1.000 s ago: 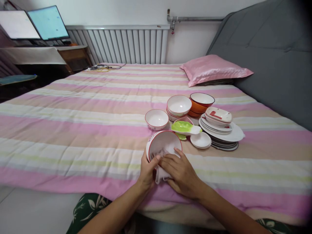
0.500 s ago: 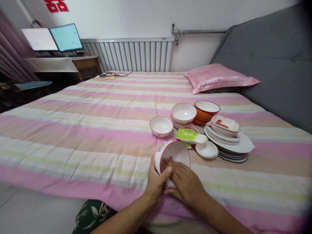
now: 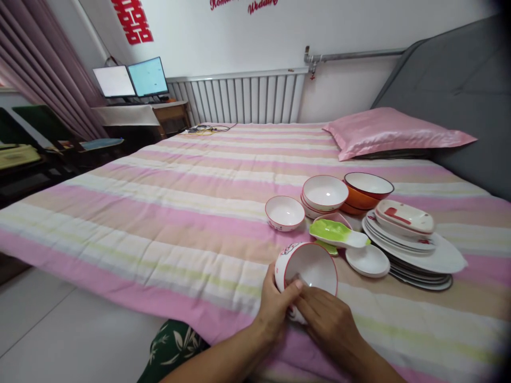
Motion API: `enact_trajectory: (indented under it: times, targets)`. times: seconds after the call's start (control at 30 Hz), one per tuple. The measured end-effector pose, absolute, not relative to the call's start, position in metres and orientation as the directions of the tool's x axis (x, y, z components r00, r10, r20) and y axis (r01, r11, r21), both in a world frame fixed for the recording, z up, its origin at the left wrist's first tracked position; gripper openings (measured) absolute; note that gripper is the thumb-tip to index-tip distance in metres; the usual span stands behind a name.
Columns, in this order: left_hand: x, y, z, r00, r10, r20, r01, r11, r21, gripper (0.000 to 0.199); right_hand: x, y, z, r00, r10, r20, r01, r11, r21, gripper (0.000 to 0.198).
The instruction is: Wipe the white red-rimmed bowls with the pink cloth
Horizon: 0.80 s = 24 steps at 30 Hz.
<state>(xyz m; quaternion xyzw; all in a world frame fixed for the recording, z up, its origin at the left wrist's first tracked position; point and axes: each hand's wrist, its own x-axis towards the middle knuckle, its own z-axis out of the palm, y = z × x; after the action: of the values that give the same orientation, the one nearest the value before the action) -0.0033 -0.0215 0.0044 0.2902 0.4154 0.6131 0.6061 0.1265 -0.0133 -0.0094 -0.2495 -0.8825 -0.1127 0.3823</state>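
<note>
A white bowl [image 3: 319,266] with a red rim and a printed outer side is tilted above the near part of the bed, its mouth facing away and up. My left hand [image 3: 273,306] grips its left side, thumb over the rim. At the near rim, my right hand [image 3: 331,322] is closed on the bowl, its fingertips partly hidden. Just beyond are a smaller red-rimmed bowl [image 3: 285,213], stacked white bowls [image 3: 325,192], a green-and-white leaf-shaped dish [image 3: 333,232] and a small white dish [image 3: 367,260].
Orange bowls [image 3: 361,199] stand behind a pile of white plates [image 3: 443,252], topped by rectangular dishes [image 3: 405,217]. A pink pillow [image 3: 395,133] lies near the grey headboard [image 3: 447,80]. Cables [image 3: 209,128] lie on the striped bedspread [image 3: 179,213]. The bed's edge runs along the left.
The view has turned left, so everything appears further right. My right hand's fingers have drawn back from deep inside the bowl toward its near rim. My left hand keeps its grip.
</note>
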Motion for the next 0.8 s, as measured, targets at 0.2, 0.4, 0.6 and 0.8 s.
enact_trajectory:
  times: [0.2,0.4,0.6,0.8]
  targets:
    - [-0.008,-0.018,0.012,-0.096,0.98,-0.176,-0.488,0.107,0.866,0.063,0.137,-0.006,-0.006,-0.635,0.314,0.706,0.46,0.888,0.019,0.027]
    - [-0.021,-0.008,0.019,-0.052,0.979,-0.197,-0.465,0.151,0.872,0.055,0.152,0.006,-0.003,-0.682,0.315,0.66,0.441,0.897,0.027,0.031]
    - [-0.007,-0.024,0.012,0.035,0.999,-0.012,-0.546,0.029,0.837,0.073,0.139,-0.007,0.008,-0.579,0.307,0.755,0.401,0.914,-0.064,0.025]
    - [0.006,-0.038,0.0,-0.104,0.994,-0.045,-0.492,-0.012,0.871,0.055,0.122,-0.023,0.011,-0.498,0.415,0.762,0.423,0.883,-0.205,0.032]
